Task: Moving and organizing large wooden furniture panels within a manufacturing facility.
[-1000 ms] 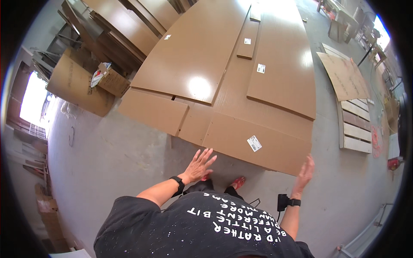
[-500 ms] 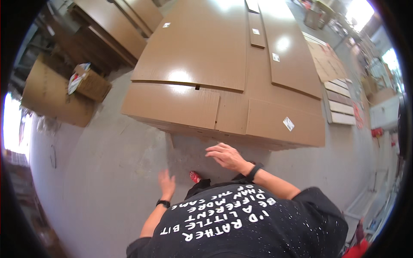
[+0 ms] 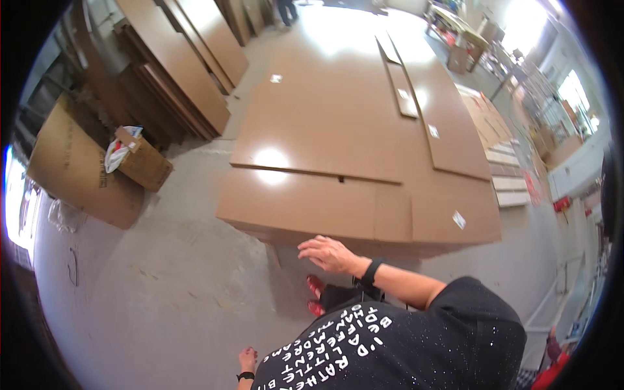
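Observation:
A wide, low stack of big brown cardboard sheets [image 3: 364, 130] lies on the floor in front of me, with small white labels on top. My right hand [image 3: 328, 253], a black band on its wrist, hovers with fingers spread just in front of the stack's near edge and holds nothing. My left hand [image 3: 247, 359], also with a black wristband, hangs low beside my black shirt, loosely spread and holding nothing. My red shoes [image 3: 315, 296] show below the right hand.
An open cardboard box [image 3: 144, 164] with white scraps stands at the left beside a leaning cardboard sheet [image 3: 71, 162]. Tall boards [image 3: 188, 71] lean at the back left. Pale wooden pallets [image 3: 508, 172] lie at the right. Grey concrete floor [image 3: 169, 279] spreads to my left.
My left hand has left the stack's edge and dropped to my side. My right hand has swung over in front of the near edge. The view has turned toward the left.

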`<state>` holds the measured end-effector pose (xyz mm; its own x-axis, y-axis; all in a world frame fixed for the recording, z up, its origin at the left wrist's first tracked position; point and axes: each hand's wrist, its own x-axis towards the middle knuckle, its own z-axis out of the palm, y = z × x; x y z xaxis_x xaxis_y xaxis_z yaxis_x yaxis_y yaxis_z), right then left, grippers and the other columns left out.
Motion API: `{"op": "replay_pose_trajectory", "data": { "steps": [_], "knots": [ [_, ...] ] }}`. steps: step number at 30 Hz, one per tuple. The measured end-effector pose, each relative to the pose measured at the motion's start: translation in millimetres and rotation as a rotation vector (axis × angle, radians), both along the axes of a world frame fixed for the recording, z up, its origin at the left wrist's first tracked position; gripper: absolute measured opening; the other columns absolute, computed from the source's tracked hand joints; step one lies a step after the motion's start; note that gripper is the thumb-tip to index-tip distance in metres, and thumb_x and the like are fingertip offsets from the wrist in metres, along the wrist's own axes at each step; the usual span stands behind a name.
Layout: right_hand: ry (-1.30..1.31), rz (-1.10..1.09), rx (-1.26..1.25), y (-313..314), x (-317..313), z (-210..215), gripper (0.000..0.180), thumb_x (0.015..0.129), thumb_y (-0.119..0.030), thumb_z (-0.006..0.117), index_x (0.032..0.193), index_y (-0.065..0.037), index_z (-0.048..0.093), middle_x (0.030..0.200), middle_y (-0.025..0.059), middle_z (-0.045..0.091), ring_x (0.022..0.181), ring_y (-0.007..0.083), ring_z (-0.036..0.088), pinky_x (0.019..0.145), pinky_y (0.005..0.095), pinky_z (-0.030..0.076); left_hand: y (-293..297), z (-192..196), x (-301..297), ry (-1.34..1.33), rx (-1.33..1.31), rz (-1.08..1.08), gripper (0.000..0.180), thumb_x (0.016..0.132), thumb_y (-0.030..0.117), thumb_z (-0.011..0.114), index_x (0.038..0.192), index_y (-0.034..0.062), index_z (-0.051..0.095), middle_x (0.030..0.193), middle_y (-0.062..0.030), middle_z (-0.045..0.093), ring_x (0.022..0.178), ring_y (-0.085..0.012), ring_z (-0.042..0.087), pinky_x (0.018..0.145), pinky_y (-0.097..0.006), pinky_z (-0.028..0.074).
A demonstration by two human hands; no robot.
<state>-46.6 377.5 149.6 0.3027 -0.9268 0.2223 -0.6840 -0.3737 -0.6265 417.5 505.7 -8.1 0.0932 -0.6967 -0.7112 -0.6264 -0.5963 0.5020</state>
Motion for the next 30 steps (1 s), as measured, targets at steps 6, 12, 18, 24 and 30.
{"op": "replay_pose_trajectory", "data": {
  "steps": [6,12,18,24,30],
  "knots": [
    [-0.059,0.059,-0.008,-56,25,3,0.019,0.077,-0.008,0.052,0.095,-0.011,0.057,0.108,0.0025,0.052,0.098,0.0226,0.048,0.085,0.0342,0.04,-96,1,-33,-0.033,-0.148,-0.162,0.03,0.075,0.022,0.054,0.098,0.0031,0.058,0.08,-0.0127,0.062,0.074,-0.0208,0.06,0.07,-0.03,0.045],
    [-0.177,0.11,0.096,-138,66,6,0.021,0.077,-0.008,0.05,0.098,-0.011,0.056,0.11,0.0021,0.052,0.102,0.0218,0.047,0.087,0.0331,0.038,-208,27,-43,0.107,-0.427,-0.043,0.03,0.076,0.022,0.054,0.1,0.0035,0.057,0.086,-0.0144,0.062,0.082,-0.0226,0.06,0.073,-0.031,0.045],
    [-0.494,0.09,0.399,-231,121,12,0.024,0.08,-0.008,0.048,0.102,-0.008,0.056,0.1,0.0048,0.058,0.085,0.0187,0.057,0.075,0.0301,0.045,-250,-18,54,0.015,-0.198,-0.136,0.031,0.076,0.021,0.054,0.101,0.0032,0.057,0.08,-0.0141,0.062,0.074,-0.0215,0.06,0.07,-0.03,0.046],
    [-0.711,0.067,0.519,-344,223,15,0.026,0.08,-0.006,0.047,0.105,-0.004,0.055,0.093,0.0059,0.061,0.077,0.0132,0.059,0.075,0.0276,0.046,-328,-93,255,-0.015,-0.089,-0.269,0.031,0.074,0.019,0.055,0.101,0.0033,0.057,0.074,-0.0091,0.06,0.068,-0.0175,0.058,0.061,-0.029,0.046],
    [-0.502,0.038,0.547,-431,262,41,0.023,0.08,-0.014,0.047,0.101,-0.01,0.057,0.094,0.0053,0.061,0.086,0.0229,0.057,0.074,0.0334,0.044,-638,30,254,0.262,-0.419,0.103,0.016,0.084,0.024,0.049,0.082,0.0087,0.048,0.069,0.0023,0.046,0.062,-0.0083,0.045,0.051,-0.023,0.038]
  ]
}}
